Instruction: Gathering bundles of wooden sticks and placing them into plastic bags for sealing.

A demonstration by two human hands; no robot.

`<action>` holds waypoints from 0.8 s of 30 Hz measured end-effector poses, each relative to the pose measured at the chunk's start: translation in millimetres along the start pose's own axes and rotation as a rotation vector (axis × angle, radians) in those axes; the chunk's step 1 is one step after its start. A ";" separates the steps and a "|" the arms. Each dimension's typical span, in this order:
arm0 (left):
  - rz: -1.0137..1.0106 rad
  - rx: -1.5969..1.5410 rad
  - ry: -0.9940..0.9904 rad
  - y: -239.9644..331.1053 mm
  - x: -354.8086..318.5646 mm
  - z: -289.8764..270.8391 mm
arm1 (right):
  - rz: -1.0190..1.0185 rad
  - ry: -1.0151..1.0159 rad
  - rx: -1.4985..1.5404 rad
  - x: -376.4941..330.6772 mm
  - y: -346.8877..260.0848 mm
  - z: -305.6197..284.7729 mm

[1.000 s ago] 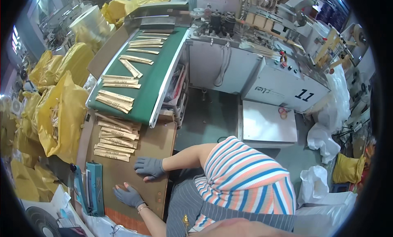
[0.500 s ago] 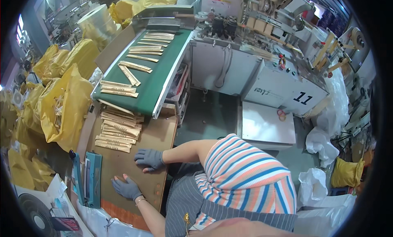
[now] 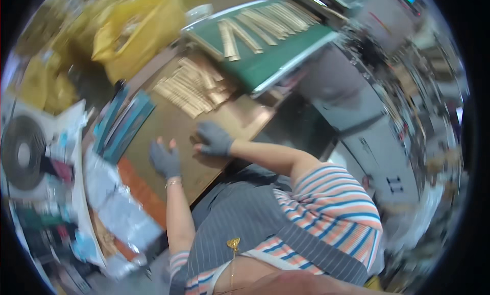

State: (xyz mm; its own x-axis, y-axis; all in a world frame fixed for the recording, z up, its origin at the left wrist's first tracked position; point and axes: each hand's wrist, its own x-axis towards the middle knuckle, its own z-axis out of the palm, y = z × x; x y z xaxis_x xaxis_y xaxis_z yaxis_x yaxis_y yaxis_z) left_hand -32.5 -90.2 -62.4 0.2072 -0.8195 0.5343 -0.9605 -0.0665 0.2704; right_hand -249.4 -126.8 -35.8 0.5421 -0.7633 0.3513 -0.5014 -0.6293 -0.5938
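Note:
My left hand [image 3: 164, 160], in a grey glove with bare fingertips, rests open on the brown tabletop [image 3: 186, 170]. It is nearest to the teal long-armed device [image 3: 126, 125], which looks like a bag sealer, and does not touch it. To its right my right hand [image 3: 215, 138], gloved alike, lies on the board with fingers apart and holds nothing. Beyond both hands lies a pile of slim tan paper packets [image 3: 186, 88], side by side. More such packets [image 3: 250, 36] lie on the green conveyor belt [image 3: 255, 70]. Motion blurs the view.
Yellow sacks [image 3: 140, 32] crowd the far left. A fan [image 3: 24, 152] and crumpled clear plastic bags [image 3: 117, 208] are at the left. A grey machine cabinet [image 3: 377, 157] stands right of the table. The conveyor's metal edge [image 3: 296, 60] borders the table's far side.
The view has swung and tilted, so the table and belt appear rotated clockwise. Both hands still rest on the tabletop, nearer to each other, with nothing taken up.

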 end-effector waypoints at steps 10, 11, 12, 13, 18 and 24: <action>-0.054 -0.035 -0.008 7.7 -0.1 -13.6 | 0.619 0.053 -0.002 165.0 122.2 -53.2; -0.072 -0.030 0.001 0.3 -3.9 -13.6 | 0.803 -0.107 -0.122 171.8 109.1 -49.4; -0.072 -0.024 0.001 0.9 0.5 -10.9 | 0.752 -0.002 -0.154 171.8 117.2 -42.0; -0.065 -0.061 0.017 2.8 6.1 -7.0 | 0.704 0.099 -0.186 169.4 124.8 -33.0; -0.055 -0.255 -0.023 19.3 49.9 27.0 | 0.696 0.023 0.355 164.7 112.7 -28.2; 0.006 -0.270 -0.057 12.4 54.6 50.2 | 0.462 -0.151 1.066 139.3 15.4 -166.5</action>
State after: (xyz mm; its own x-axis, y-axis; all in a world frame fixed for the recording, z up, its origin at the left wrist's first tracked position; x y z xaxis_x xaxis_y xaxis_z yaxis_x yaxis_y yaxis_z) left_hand -42.4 -164.3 -70.1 0.1833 -0.8508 0.4925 -0.8756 0.0865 0.4753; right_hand -293.9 -267.1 124.5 0.5670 -0.8172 -0.1035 0.1089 0.1989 -0.9739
